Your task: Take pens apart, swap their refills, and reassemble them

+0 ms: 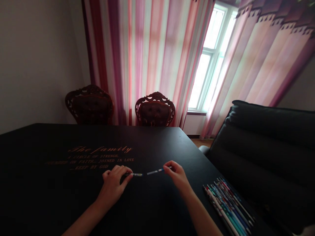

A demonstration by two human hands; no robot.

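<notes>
Over the middle of the black table, my left hand (117, 178) pinches a short, dark, patterned pen part (137, 175) between thumb and fingers. Its exposed end points right; the rest is hidden in the grip. Facing it, my right hand (176, 174) is closed on a slim pen (155, 172) with a clear or greyish end and a blue section. That end points left at the patterned part, with a small gap between the two. Whether the left piece is a cap or a barrel I cannot tell.
Several pens (227, 205) lie side by side near the right edge of the table (157, 141). A black padded chair (265, 157) stands close on the right. Two carved chairs (155, 109) are behind the far edge, before striped curtains (152, 49).
</notes>
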